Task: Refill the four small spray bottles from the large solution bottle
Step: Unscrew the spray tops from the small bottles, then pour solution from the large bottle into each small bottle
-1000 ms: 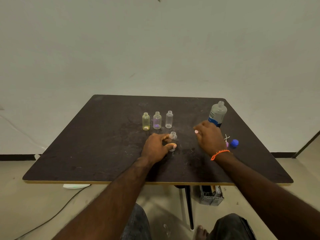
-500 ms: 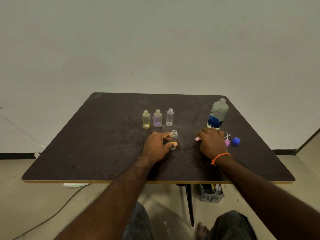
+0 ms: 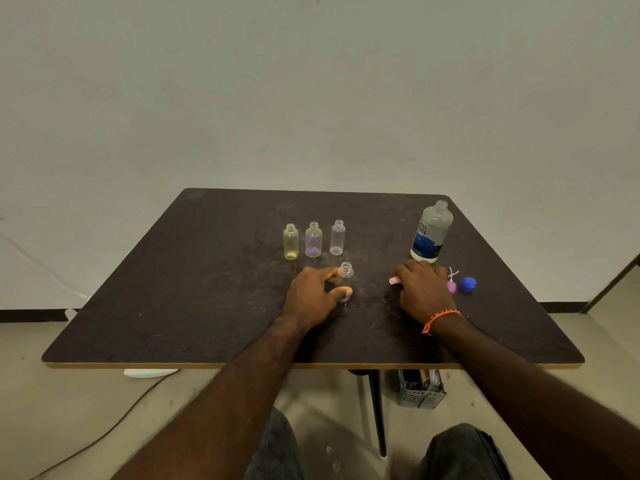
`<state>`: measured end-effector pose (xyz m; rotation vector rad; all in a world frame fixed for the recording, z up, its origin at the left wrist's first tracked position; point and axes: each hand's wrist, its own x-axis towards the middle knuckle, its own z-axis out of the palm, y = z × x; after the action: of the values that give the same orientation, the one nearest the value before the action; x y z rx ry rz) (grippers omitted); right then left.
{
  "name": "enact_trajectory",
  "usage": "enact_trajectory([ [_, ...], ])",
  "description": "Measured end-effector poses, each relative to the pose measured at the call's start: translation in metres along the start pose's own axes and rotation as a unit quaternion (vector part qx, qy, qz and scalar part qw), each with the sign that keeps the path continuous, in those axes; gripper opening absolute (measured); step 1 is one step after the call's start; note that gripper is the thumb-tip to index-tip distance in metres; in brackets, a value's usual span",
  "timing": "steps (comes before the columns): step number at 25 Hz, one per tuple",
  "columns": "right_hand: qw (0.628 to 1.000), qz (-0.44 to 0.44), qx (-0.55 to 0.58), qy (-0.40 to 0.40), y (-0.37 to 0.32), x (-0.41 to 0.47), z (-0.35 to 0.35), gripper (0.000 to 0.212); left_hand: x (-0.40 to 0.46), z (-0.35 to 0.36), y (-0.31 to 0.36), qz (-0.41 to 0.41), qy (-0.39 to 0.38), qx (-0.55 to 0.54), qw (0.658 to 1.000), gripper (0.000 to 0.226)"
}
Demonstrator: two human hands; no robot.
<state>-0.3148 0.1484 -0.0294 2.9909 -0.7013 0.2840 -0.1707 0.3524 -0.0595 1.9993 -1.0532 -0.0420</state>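
Three uncapped small bottles stand in a row on the dark table (image 3: pixel 173 306): a yellowish one (image 3: pixel 291 242), a purple-tinted one (image 3: pixel 313 240) and a clear one (image 3: pixel 337 238). A fourth small clear bottle (image 3: pixel 345 271) stands upright nearer me, with my left hand (image 3: pixel 313 296) gripping it between thumb and fingers. The large solution bottle (image 3: pixel 431 233), uncapped with a blue label, stands at the right. Just in front of it my right hand (image 3: pixel 420 289) rests on the table, closed over a pink spray cap (image 3: pixel 394 280).
A purple spray cap (image 3: pixel 451 286) with a white tube and a blue cap (image 3: pixel 468 284) lie right of my right hand. Under the table are its black leg (image 3: pixel 377 410), a grey basket (image 3: pixel 420 389), a white device (image 3: pixel 150 373) and a cable on the floor.
My right hand has drawn back from near the large bottle toward me and settled on the table over the pink cap. My left hand still holds the fourth small bottle.
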Motion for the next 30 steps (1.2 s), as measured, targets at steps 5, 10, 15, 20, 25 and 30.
enact_trajectory([
  [5, 1.0, 0.006, 0.024, 0.012, -0.006, -0.005, -0.006, 0.035, -0.001, 0.0, 0.001, -0.011, -0.003, 0.003, 1.0, 0.033],
  [10, 0.994, -0.06, 0.092, 0.024, -0.059, -0.006, -0.018, 0.047, -0.004, -0.018, -0.008, -0.031, 0.022, 0.039, 0.999, 0.031],
  [15, 0.983, -0.09, 0.153, -0.037, -0.127, -0.003, -0.01, 0.069, -0.02, -0.056, -0.032, -0.071, 0.067, 0.062, 0.993, 0.026],
  [20, 0.971, -0.093, 0.209, -0.066, -0.157, -0.005, 0.0, 0.071, -0.027, -0.066, -0.037, -0.04, 0.072, 0.046, 0.996, 0.024],
  [25, 0.972, -0.052, 0.222, -0.058, -0.144, -0.003, -0.006, 0.071, -0.034, -0.066, -0.03, -0.121, 0.09, 0.016, 0.988, 0.105],
  [30, 0.966, -0.016, 0.245, 0.082, -0.088, -0.001, -0.028, 0.053, -0.01, -0.078, 0.007, 0.002, 0.124, 0.114, 0.986, 0.116],
])
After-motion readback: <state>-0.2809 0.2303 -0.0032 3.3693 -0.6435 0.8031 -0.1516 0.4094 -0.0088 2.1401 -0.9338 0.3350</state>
